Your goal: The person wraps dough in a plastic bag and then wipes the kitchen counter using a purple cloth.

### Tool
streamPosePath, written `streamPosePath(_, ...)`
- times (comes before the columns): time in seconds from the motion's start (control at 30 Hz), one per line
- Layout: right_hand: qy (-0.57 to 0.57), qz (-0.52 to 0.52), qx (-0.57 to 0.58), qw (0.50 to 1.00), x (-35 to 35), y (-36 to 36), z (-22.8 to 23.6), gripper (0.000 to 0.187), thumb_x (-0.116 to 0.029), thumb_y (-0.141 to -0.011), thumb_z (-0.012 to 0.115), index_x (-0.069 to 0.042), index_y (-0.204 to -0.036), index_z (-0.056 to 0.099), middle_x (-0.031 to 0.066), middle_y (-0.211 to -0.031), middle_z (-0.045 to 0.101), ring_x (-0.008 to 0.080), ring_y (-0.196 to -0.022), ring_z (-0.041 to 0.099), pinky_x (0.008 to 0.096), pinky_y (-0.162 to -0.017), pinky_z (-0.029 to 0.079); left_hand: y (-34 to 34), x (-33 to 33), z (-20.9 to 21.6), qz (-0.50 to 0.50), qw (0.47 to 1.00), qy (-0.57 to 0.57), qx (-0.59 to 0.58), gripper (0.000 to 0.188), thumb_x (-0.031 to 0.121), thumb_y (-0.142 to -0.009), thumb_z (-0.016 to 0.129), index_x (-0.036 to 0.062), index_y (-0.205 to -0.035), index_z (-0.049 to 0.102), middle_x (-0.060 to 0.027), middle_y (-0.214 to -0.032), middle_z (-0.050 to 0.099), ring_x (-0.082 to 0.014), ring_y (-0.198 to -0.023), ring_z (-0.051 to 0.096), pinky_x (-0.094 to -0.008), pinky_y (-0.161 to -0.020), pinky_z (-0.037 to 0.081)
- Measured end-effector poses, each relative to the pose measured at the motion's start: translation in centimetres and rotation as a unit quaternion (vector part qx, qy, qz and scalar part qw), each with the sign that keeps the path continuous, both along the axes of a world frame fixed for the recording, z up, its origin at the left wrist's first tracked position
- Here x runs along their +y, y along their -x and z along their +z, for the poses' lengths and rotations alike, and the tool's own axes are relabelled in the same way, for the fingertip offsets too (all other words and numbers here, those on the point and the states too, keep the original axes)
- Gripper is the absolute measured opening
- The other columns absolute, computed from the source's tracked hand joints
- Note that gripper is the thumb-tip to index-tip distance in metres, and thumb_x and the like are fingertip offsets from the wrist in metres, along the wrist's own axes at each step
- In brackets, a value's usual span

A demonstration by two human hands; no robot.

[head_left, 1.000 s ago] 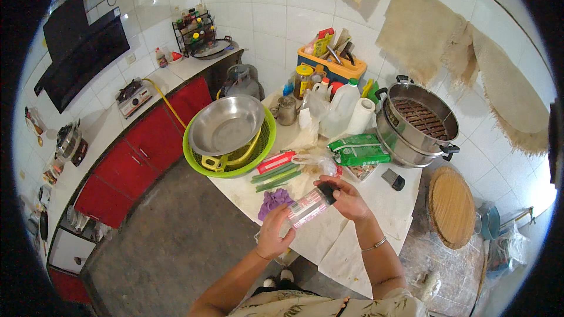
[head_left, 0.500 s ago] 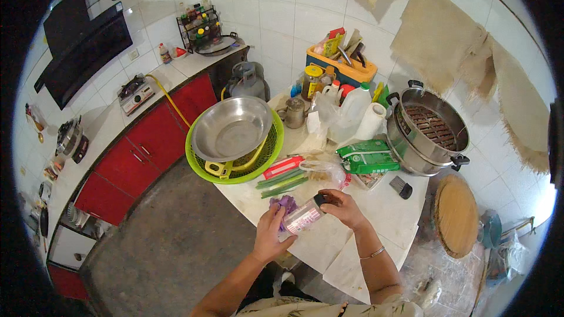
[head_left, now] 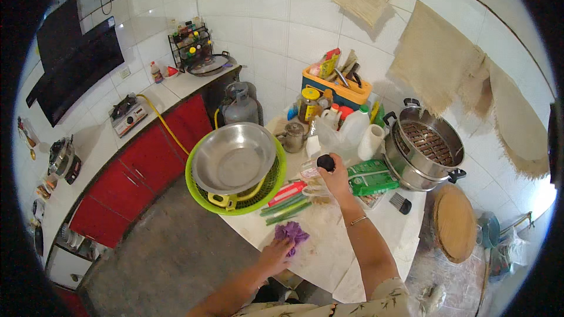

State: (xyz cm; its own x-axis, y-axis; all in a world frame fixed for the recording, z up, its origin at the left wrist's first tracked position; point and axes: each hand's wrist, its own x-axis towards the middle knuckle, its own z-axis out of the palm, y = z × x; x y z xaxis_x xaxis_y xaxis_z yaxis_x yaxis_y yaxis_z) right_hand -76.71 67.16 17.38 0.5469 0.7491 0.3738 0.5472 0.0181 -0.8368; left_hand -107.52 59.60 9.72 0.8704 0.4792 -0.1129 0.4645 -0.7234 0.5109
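Note:
My right hand (head_left: 337,179) is wrapped round a clear jar with a black lid (head_left: 307,169), holding it tilted over the far part of the table beside the green package (head_left: 371,176). Nearer to me, my left hand (head_left: 275,258) has its fingers on a crumpled purple cloth (head_left: 292,236) at the table's front edge. Between the two hands and a bit to the left lie green onion stalks (head_left: 285,211), with a red and white box (head_left: 285,194) just behind them. A thin plastic bag lies partly hidden behind my right wrist.
A steel basin (head_left: 234,158) sits in a green basket (head_left: 194,192) on the left of the table (head_left: 346,240). Bottles, a paper roll (head_left: 371,142) and a steel kettle (head_left: 292,137) stand at the back. On the right are a steamer pot (head_left: 405,167) and a black brush (head_left: 400,203).
My right hand has carried the jar away from me toward the back of the table. My left hand has let go of the jar and moved down with the purple cloth onto the table.

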Motion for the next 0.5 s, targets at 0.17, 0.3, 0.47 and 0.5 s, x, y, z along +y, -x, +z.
streamPosePath(0.17, 0.076, -0.032, -0.086, 0.993, 6.2, 0.7, -2.6, 0.057, -0.019, -0.074, 0.072, 0.0, -0.121, 0.048, 0.0255, -0.111, 0.057, 0.0415, -0.103, 0.054, 0.0451, -0.092, 0.044, 0.8, 0.8, -0.5, -0.039, 0.998, 0.001, 0.039, 0.073, 0.026, -0.074, 0.068, 0.0114, -0.138, 0.038, -0.0131, -0.142, 0.038, -0.0344, -0.125, 0.041, -0.0476, -0.094, 0.044)
streamPosePath(0.3, 0.123, 0.009, -0.15, 0.981, 9.4, -1.2, -4.5, 0.059, -0.021, -0.075, 0.071, -0.003, -0.125, 0.045, 0.0232, -0.117, 0.053, 0.04, -0.107, 0.053, 0.0453, -0.092, 0.044, 1.0, 2.0, -0.4, -0.083, 0.996, -0.003, 0.035, 0.076, 0.03, -0.077, 0.066, 0.0148, -0.143, 0.032, -0.0116, -0.145, 0.035, -0.0355, -0.128, 0.037, -0.0471, -0.098, 0.042)
streamPosePath(0.47, 0.224, 0.03, -0.148, 0.963, 9.5, 1.2, -2.2, 0.063, -0.021, -0.073, 0.072, -0.005, -0.127, 0.042, 0.0213, -0.121, 0.05, 0.0396, -0.107, 0.052, 0.0456, -0.091, 0.045, 1.8, 2.1, -2.3, -0.059, 0.998, 0.02, 0.007, 0.073, 0.027, -0.076, 0.066, 0.0176, -0.142, 0.035, -0.0088, -0.142, 0.04, -0.0337, -0.127, 0.04, -0.0461, -0.093, 0.046)
streamPosePath(0.5, 0.191, 0.036, -0.168, 0.966, 9.5, 0.7, -2.6, 0.063, -0.021, -0.074, 0.071, -0.005, -0.127, 0.042, 0.0214, -0.121, 0.049, 0.0405, -0.107, 0.052, 0.0457, -0.091, 0.045, 1.4, 2.2, -1.8, -0.059, 0.998, 0.023, 0.015, 0.073, 0.028, -0.077, 0.067, 0.0179, -0.142, 0.036, -0.0096, -0.142, 0.04, -0.0343, -0.126, 0.041, -0.0468, -0.094, 0.045)
